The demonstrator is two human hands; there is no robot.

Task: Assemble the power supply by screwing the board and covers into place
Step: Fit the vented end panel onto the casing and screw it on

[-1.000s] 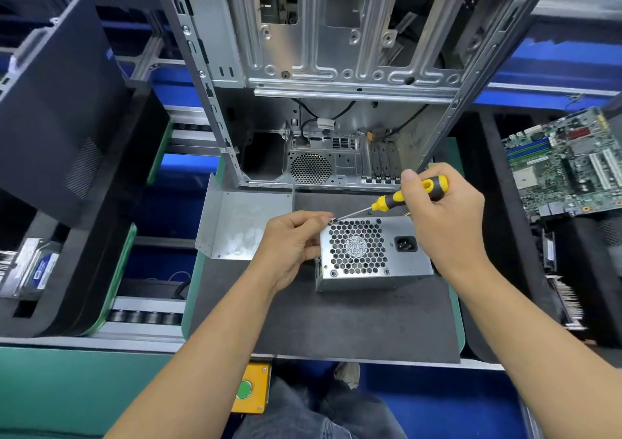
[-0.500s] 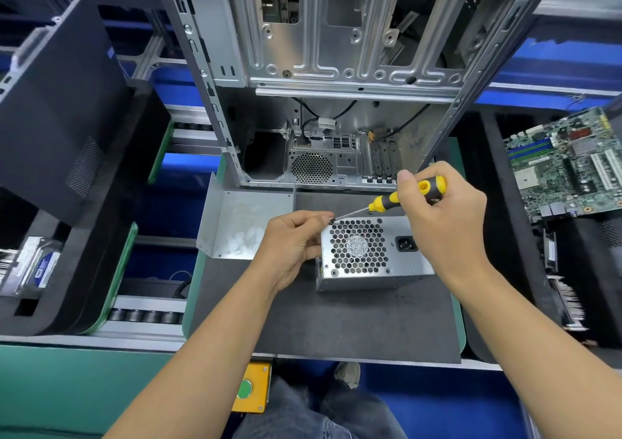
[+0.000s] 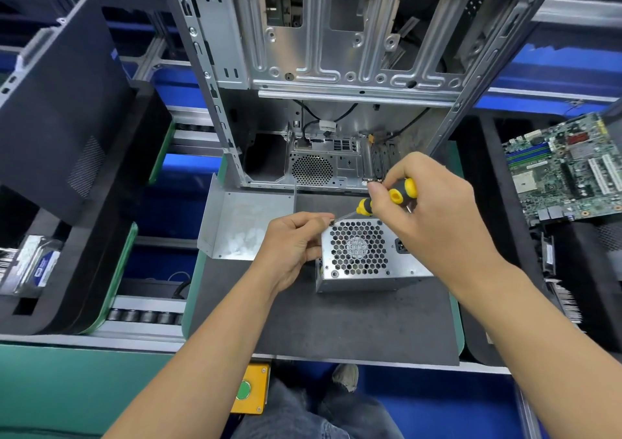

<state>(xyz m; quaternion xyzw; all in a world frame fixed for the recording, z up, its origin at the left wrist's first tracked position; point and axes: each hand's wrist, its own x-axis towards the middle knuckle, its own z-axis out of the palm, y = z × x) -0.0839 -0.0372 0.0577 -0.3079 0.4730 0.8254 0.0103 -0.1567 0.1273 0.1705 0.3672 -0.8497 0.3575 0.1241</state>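
Observation:
A silver power supply box (image 3: pixel 367 270) with a honeycomb fan grille stands on the dark work mat (image 3: pixel 323 324). My left hand (image 3: pixel 292 246) holds the box's upper left corner, fingertips curled at the corner screw hole. My right hand (image 3: pixel 427 209) grips a yellow-and-black screwdriver (image 3: pixel 390 198); its thin shaft slants down-left with the tip at that same corner. The screw itself is hidden by my fingers. A loose bent metal cover plate (image 3: pixel 245 226) lies to the left of the box.
An open metal computer case (image 3: pixel 323 68) stands right behind the mat. A green motherboard (image 3: pixel 565 169) rests in a black tray at right. A dark side panel (image 3: pixel 57 102) and a hard drive (image 3: pixel 37 263) sit at left. A yellow button box (image 3: pixel 250 388) hangs below the bench edge.
My right hand has shifted its grip on the screwdriver handle, which has dipped slightly left. The tip stays at the box's upper left corner; my left hand has not moved.

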